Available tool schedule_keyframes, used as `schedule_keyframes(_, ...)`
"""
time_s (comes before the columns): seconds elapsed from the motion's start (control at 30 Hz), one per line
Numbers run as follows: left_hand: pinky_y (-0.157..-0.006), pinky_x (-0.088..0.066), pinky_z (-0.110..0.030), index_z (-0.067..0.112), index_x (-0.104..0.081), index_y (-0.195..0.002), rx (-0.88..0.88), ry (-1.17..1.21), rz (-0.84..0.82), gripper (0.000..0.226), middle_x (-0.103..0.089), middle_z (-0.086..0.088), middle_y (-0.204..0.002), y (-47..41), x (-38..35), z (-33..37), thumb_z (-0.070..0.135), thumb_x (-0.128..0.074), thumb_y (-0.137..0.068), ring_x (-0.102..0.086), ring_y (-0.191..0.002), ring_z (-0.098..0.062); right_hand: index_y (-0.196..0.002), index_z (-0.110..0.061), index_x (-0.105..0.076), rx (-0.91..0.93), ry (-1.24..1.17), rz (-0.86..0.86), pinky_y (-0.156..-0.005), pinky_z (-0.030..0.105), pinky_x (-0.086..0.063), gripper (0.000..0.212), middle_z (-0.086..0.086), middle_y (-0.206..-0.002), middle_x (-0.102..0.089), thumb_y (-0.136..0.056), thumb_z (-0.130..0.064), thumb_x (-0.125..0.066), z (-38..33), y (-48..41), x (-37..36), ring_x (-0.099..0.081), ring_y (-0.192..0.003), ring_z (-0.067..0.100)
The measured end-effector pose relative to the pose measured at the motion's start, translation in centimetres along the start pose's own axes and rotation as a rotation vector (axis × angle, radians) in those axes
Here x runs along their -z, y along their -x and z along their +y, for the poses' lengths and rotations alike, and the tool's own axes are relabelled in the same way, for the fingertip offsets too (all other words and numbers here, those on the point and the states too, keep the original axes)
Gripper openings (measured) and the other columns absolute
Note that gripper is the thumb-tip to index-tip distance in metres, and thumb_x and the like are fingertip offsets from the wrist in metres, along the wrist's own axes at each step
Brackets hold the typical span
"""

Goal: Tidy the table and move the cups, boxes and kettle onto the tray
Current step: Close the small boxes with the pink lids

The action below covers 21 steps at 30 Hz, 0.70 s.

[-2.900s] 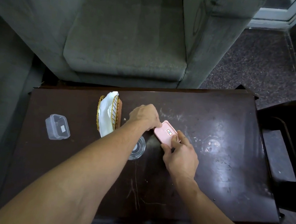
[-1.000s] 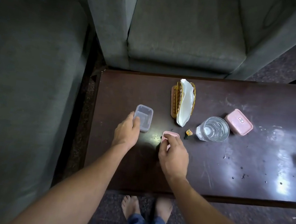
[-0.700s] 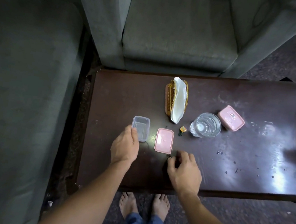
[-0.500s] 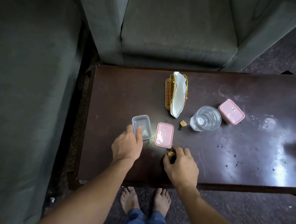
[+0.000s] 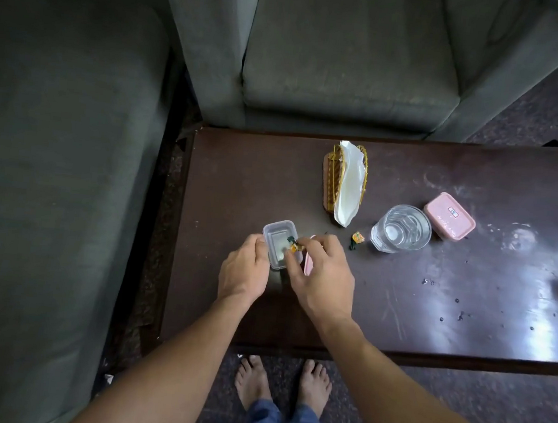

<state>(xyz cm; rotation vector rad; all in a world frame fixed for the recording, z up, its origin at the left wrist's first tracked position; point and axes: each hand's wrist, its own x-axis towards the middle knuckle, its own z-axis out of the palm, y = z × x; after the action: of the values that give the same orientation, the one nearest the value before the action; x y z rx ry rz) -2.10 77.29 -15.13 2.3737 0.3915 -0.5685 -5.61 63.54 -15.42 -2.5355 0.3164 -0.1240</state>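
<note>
Pinching a wrapper (image 5: 293, 246), right hand (image 5: 320, 277) hovers over clear box (image 5: 279, 242).

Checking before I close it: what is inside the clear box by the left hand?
The clear box looks empty. The right hand pinches a small orange-green scrap just above its opening. Fingers cover the near right corner, so that corner cannot be checked.

Bare table (image 5: 465, 327) lies right of the hands; glass (image 5: 401, 229) and napkin holder (image 5: 344, 182) crowd beyond.
</note>
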Motion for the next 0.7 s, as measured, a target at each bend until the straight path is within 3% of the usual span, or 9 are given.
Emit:
schedule_keyframes(0.13, -0.098, -0.052, -0.048, 0.032, -0.06, -0.124, 0.013, 0.016, -0.004, 0.043, -0.075, 0.001, -0.107, -0.8, 0.2, -0.3, 0.046, -0.023, -0.108, -0.066, -0.109, -0.027, -0.105, -0.027, -0.073, 0.097, 0.14, -0.007, -0.049, 0.027, -0.049, 0.026, -0.007, -0.101, -0.056, -0.083, -0.039, -0.078, -0.2, -1.1, -1.6, -0.039, -0.092, 0.01)
schedule_keyframes(0.2, -0.097, -0.052, -0.048, 0.033, -0.061, -0.121, 0.003, 0.007, -0.002, 0.042, -0.075, 0.002, -0.107, -1.0, 0.1, -0.6, 0.047, -0.023, -0.108, -0.067, -0.108, -0.027, -0.108, -0.026, -0.072, 0.09, 0.123, -0.012, -0.051, 0.028, -0.05, 0.028, -0.006, -0.102, -0.056, -0.087, -0.044, -0.072, 0.1, -1.0, -1.9, -0.042, -0.094, 0.01)
schedule_keyframes(0.33, -0.089, -0.053, -0.042, 0.032, -0.062, -0.118, -0.037, -0.022, 0.011, 0.037, -0.075, 0.001, -0.11, -1.1, -0.2, -0.8, 0.047, -0.03, -0.106, -0.068, -0.104, -0.031, -0.12, -0.025, -0.069, -0.103, -0.029, 0.033, -0.069, 0.034, -0.055, 0.041, -0.005, -0.111, -0.058, -0.092, -0.052, -0.056, 1.4, -0.4, -1.1, -0.062, -0.1, 0.018)
schedule_keyframes(0.47, -0.08, -0.052, -0.041, 0.027, -0.062, -0.12, -0.081, -0.051, 0.025, 0.033, -0.076, -0.003, -0.105, -1.2, -0.6, -0.6, 0.043, -0.037, -0.106, -0.069, -0.099, -0.034, -0.13, -0.024, -0.064, -0.354, -0.049, 0.074, -0.078, 0.034, -0.045, 0.033, 0.001, -0.119, -0.062, -0.099, -0.032, -0.054, 3.3, -1.0, 0.1, -0.064, -0.103, 0.029)
schedule_keyframes(0.57, -0.081, -0.054, -0.041, 0.026, -0.061, -0.126, -0.116, -0.1, 0.035, 0.033, -0.076, -0.004, -0.106, -1.1, -0.7, -0.3, 0.041, -0.039, -0.106, -0.07, -0.1, -0.034, -0.144, -0.026, -0.051, -0.48, 0.028, 0.003, -0.086, 0.043, -0.049, 0.043, 0.007, -0.131, -0.063, -0.102, -0.025, -0.044, 4.1, -1.7, 1.0, -0.062, -0.109, 0.039)
schedule_keyframes(0.7, -0.078, -0.053, -0.04, 0.025, -0.062, -0.127, -0.179, -0.163, 0.041, 0.034, -0.077, -0.003, -0.104, -1.3, -0.8, 0.1, 0.04, -0.039, -0.106, -0.071, -0.096, -0.034, -0.141, -0.024, -0.048, -0.487, 0.11, -0.052, -0.073, 0.043, -0.044, 0.044, 0.015, -0.12, -0.067, -0.098, -0.016, -0.043, 4.7, -3.3, 1.4, -0.065, -0.097, 0.045)
